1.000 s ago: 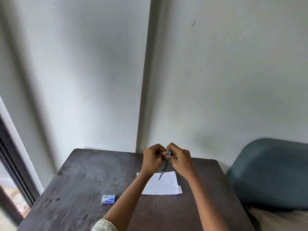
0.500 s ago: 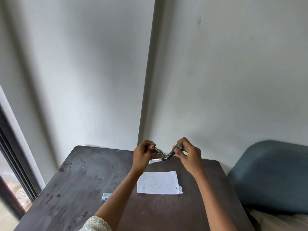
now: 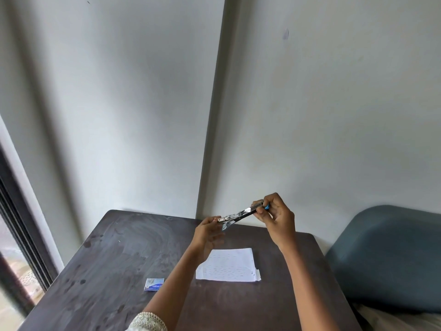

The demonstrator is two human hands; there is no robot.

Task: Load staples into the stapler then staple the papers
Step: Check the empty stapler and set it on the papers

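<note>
The right hand (image 3: 276, 219) pinched the blue-tipped rear end of the stapler (image 3: 241, 215) between thumb and fingers, its grip clenched on the metal. The left hand (image 3: 206, 231) held the opposite, front end, fingers curled under the nose, so its grip was also closed on the tool. Between the two hands the stapler was stretched out long and swung open, tilted up toward the right, held in the air above the far part of the tabletop (image 3: 114, 263). A shiny part hung down near the left hand. Below and nearer the person, the papers (image 3: 229, 265) lay flat on the tabletop, well apart from the hands and clear of every edge. The small staple box (image 3: 154, 283) lay to the left of the papers, partly behind the left forearm. Bare dark surface stretched left of it to the tabletop's left edge. A grey-blue cushion (image 3: 386, 256) sat just beyond the right edge
</note>
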